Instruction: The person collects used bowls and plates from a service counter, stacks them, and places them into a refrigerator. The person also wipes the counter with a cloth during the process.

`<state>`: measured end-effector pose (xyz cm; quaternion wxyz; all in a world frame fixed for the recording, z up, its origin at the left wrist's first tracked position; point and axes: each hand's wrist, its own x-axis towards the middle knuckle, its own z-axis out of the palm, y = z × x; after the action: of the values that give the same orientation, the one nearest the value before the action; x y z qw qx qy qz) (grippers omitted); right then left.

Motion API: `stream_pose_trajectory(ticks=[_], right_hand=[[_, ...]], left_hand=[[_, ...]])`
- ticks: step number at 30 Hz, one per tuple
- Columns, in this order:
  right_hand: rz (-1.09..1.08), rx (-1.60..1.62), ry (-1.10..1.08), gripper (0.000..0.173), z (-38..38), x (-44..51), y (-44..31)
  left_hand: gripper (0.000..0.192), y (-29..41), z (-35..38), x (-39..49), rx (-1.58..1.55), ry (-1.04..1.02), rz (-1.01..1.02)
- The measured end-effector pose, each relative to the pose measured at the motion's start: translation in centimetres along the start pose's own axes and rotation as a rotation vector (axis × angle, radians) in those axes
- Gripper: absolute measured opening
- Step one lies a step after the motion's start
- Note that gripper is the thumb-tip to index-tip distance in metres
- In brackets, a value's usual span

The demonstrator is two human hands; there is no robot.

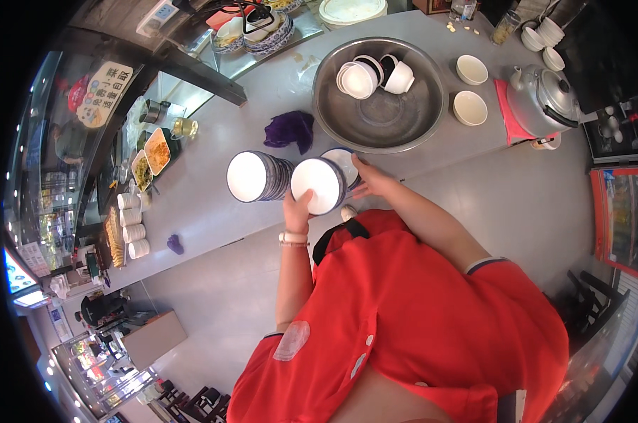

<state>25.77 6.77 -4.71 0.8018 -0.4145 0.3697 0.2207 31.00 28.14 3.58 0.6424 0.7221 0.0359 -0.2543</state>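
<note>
My left hand (299,207) grips a short stack of white bowls with blue rims (316,186), its thumb inside the top one. Another white bowl with a blue rim (342,160) is in my right hand (370,178), its thumb at the rim, just right of that stack. A taller stack of similar bowls (247,176) stands on the grey counter (207,211) at the left. Beyond my hands, a large metal basin (380,129) holds several small white bowls (359,80). A purple cloth (290,130) lies crumpled between the basin and the tall stack.
Two cream bowls (470,108) and a metal kettle (546,100) on a red cloth stand right of the basin. Food trays (157,152), stacks of small white bowls (134,233) and a small purple cloth (175,244) are at the left. A post (213,79) rises at the counter's back.
</note>
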Motion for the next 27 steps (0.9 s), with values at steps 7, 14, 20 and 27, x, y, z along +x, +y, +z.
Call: stream_pose_trajectory(ticks=[7,14,20,27], right_hand=[[0.05,-0.057,-0.112,0.09,-1.0,0.5,-0.6],[0.058,0.149,-0.241,0.079,-2.2,0.1,-0.7],[-0.035,0.221,-0.361,0.075,-1.1,-2.4,-1.2],[-0.083,0.172,-0.266,0.073,1.3,-3.6,-2.1]], left_hand=[[0.042,2.4,2.1,4.6,0.317,-0.08,-0.079],[0.042,1.1,2.7,7.7,0.418,-0.171,-0.099],[0.044,-5.3,-0.2,11.8,0.56,-0.213,0.014],[0.057,0.6,1.0,8.7,0.538,-0.359,-0.332]])
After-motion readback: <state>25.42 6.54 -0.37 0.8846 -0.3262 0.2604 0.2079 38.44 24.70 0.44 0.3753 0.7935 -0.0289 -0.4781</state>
